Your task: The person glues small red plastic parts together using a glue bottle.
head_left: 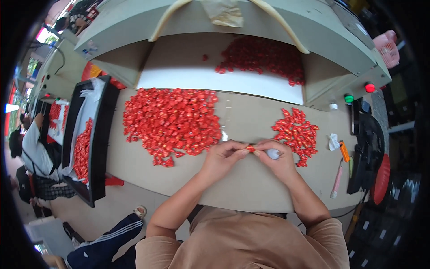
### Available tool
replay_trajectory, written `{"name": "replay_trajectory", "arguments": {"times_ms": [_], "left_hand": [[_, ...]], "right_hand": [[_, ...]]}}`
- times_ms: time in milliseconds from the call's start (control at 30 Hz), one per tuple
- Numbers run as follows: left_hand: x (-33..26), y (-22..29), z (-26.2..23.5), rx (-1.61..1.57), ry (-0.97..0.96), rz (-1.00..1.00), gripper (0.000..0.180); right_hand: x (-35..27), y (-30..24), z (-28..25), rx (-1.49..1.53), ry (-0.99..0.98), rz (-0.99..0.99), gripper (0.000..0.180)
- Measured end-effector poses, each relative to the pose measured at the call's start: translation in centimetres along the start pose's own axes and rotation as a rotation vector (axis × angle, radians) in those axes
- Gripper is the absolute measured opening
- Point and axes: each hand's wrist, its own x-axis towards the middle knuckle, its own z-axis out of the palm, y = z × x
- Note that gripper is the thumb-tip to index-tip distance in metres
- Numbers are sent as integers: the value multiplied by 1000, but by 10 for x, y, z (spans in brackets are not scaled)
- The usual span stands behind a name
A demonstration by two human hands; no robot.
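Over the front part of the table, my left hand (225, 156) and my right hand (278, 158) meet with their fingertips pinched on one small red plastic piece (250, 148). Its exact kind is too small to tell. Under my right palm shows a whitish rounded thing (273, 154); I cannot tell whether that hand holds it or only covers it. A large heap of shiny red pieces (172, 119) spreads to the left of my hands. To the right, close by my right hand, lies a smaller pile of similar red pieces (297, 134).
A grey machine housing (286, 22) spans the back, with more red pieces (264, 56) on its white inner surface. At left stands a black tray (99, 148) lined with plastic. An orange cutter (344, 151) and a pink pen-like tool (337, 180) lie at right. Other people sit at far left.
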Motion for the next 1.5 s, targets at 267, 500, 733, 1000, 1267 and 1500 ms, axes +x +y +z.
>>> {"name": "replay_trajectory", "arguments": {"times_ms": [267,500,733,1000,1267,1500], "left_hand": [[2,-3,1,-9,-21,24,15],[-2,-8,3,-74,-22,74,10],[-1,-10,7,-91,-10,73,10],[1,-6,-2,46,-20,24,15],[0,0,1,-54,-59,-30,14],[-2,-2,4,-60,-31,-1,16]], "right_hand": [[-7,9,0,1,37,37,14],[-9,5,1,2,21,81,14],[-9,3,0,-9,46,101,12],[-3,1,2,-75,29,73,13],[-3,3,-2,27,-3,46,13],[-3,-2,-3,9,-11,25,14]]}}
